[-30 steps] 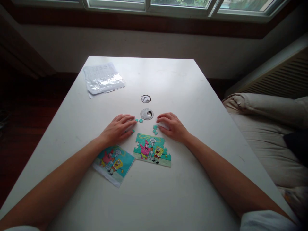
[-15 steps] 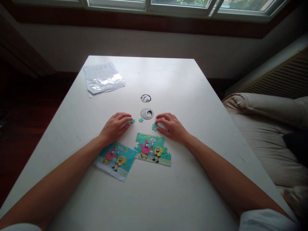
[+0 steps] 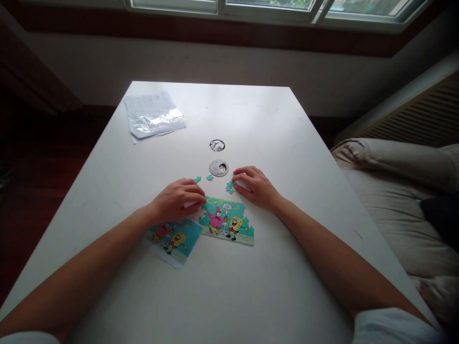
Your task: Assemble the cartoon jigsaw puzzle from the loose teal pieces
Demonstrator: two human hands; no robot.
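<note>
A partly joined cartoon jigsaw puzzle lies on the white table, its top and right edges uneven. My left hand is at its upper left corner, fingertips drawn together against the edge; whatever they pinch is hidden. Under that hand and wrist lies a printed reference picture of the same scene, partly covered. My right hand rests on the table with curved fingers and the thumb apart, fingertips beside a few loose teal puzzle pieces. Two more loose bits, a left piece and a middle piece, lie above the puzzle.
Beyond the pieces, a round metal grommet and an open round hole are set in the table. A clear plastic sleeve with papers lies at the far left. A beige sofa stands along the right side.
My left hand has moved down and right from the loose pieces to the puzzle's upper left corner, uncovering a teal piece. My right hand has stayed nearly still.
</note>
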